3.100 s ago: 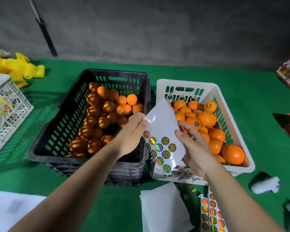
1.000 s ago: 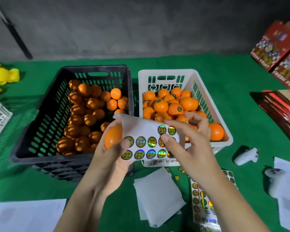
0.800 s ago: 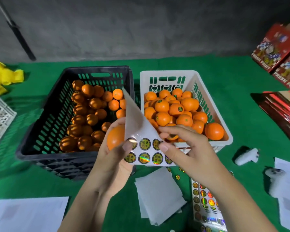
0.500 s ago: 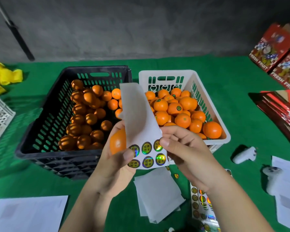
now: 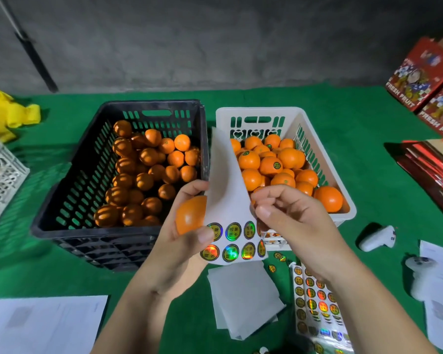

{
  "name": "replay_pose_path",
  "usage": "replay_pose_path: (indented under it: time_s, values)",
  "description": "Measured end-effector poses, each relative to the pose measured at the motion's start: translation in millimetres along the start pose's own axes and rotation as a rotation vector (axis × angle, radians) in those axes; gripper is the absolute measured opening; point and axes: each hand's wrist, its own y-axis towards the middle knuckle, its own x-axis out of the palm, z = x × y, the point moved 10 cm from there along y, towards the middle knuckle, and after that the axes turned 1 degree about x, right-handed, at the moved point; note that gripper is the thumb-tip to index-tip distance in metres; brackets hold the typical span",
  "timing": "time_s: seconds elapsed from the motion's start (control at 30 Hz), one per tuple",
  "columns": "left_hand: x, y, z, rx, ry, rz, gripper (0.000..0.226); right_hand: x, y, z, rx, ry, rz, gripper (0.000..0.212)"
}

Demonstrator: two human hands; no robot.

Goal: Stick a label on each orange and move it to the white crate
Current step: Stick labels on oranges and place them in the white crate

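While the left hand (image 5: 182, 254) cups an orange (image 5: 191, 213) and pins a label sheet (image 5: 230, 221) against it under the thumb, the right hand (image 5: 292, 223) curls its fingers at the sheet's right edge, pinching there; whether a label is between the fingertips cannot be told. Both hands are held over the near ends of two crates standing side by side on green cloth (image 5: 356, 149): a black crate (image 5: 69, 200) of oranges to the left, a white crate (image 5: 317, 134) of labelled oranges to the right. Near the person lie blank backing sheets (image 5: 243, 297), another sheet of labels (image 5: 315, 302), and a few loose labels (image 5: 279, 257).
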Motion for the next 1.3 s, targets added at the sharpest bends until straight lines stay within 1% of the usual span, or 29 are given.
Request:
replay_pose_path:
  time_s: [0.03,0.07,0.1,0.17,0.2,0.23,0.27,0.3,0.33,0.4,0.47,0.53,0.57,0.63,0.7,0.77,0.8,0.9,0.97,1.0,1.07,1.1,1.2,1.23,1.3]
  values:
    - [-2.0,0.4,3.7,-0.001,0.026,0.029,0.100,-0.3,0.1,0.2,-0.006,-0.041,-0.012,0.015]
    - [-2.7,1.3,5.8,0.013,0.064,0.019,0.097,-2.3,0.5,1.6,-0.003,-0.054,-0.011,0.010]
    - [-1.6,1.3,7.9,0.011,0.091,0.031,0.096,-5.2,1.0,4.8,0.017,-0.029,0.001,0.007]
    - [-1.0,0.5,12.3,0.042,0.118,0.023,0.091,-15.0,1.7,12.8,0.079,0.022,0.074,0.016]
    - [-2.8,1.0,14.1,0.056,0.145,0.042,0.086,-24.3,1.0,12.6,0.082,0.017,0.151,0.023]
    - [-4.6,1.5,15.6,0.061,0.185,0.066,0.079,-36.0,-0.7,5.6,0.047,-0.015,0.250,0.028]
    - [-6.5,2.2,19.0,0.073,0.271,0.105,0.072,-47.4,-4.3,-8.5,-0.028,-0.064,0.351,0.028]
    - [-7.0,2.6,23.8,0.088,0.381,0.148,0.069,-53.9,-8.8,-27.9,-0.135,-0.108,0.425,0.023]
    - [-4.1,3.3,27.3,0.107,0.494,0.163,0.069,-52.7,-14.7,-49.6,-0.253,-0.143,0.454,0.017]
    - [4.1,4.8,29.0,0.115,0.638,0.163,0.074,-32.6,-27.5,-88.2,-0.452,-0.218,0.413,0.009]
    - [10.9,6.6,27.0,0.132,0.706,0.153,0.078,-2.0,-38.7,-114.1,-0.605,-0.376,0.335,0.011]
    - [19.7,9.2,24.8,0.155,0.747,0.109,0.078,29.2,-43.3,-121.9,-0.712,-0.563,0.217,0.012]
    - [22.3,10.4,23.0,0.155,0.754,0.087,0.078,40.0,-42.4,-118.2,-0.724,-0.645,0.158,0.011]
    - [26.5,12.3,22.7,0.156,0.790,0.049,0.076,51.6,-36.5,-103.8,-0.677,-0.771,0.057,0.011]
    - [28.4,13.5,24.1,0.165,0.828,0.030,0.073,51.8,-32.9,-92.9,-0.623,-0.840,-0.013,0.018]
    - [28.8,14.0,24.6,0.139,0.791,0.028,0.084,52.6,-34.1,-89.7,-0.614,-0.927,-0.088,0.026]
    - [26.9,13.8,23.2,0.123,0.754,0.029,0.087,54.8,-35.1,-87.4,-0.598,-0.977,-0.147,0.031]
    - [22.3,12.5,19.3,0.086,0.654,0.016,0.079,59.2,-38.8,-74.3,-0.488,-1.124,-0.322,0.058]
    - [18.1,12.9,14.7,0.029,0.582,-0.002,0.072,59.4,-39.7,-67.8,-0.468,-1.233,-0.369,0.074]
    - [16.8,13.6,13.1,0.006,0.558,-0.015,0.071,59.0,-38.3,-66.5,-0.471,-1.255,-0.371,0.076]
    - [16.7,15.4,12.2,-0.023,0.548,-0.046,0.076,56.8,-32.5,-64.3,-0.457,-1.207,-0.359,0.073]
    - [17.0,16.1,11.8,-0.031,0.546,-0.057,0.079,55.7,-29.0,-61.2,-0.420,-1.124,-0.365,0.070]
    - [15.9,17.3,7.3,-0.040,0.515,-0.096,0.089,51.6,-21.7,-44.8,-0.228,-0.742,-0.397,0.064]
    - [14.0,17.0,4.3,-0.049,0.511,-0.101,0.092,50.5,-20.9,-39.6,-0.191,-0.679,-0.393,0.065]
    - [8.5,16.5,-4.3,-0.086,0.488,-0.103,0.099,47.6,-19.3,-27.7,-0.134,-0.658,-0.375,0.068]
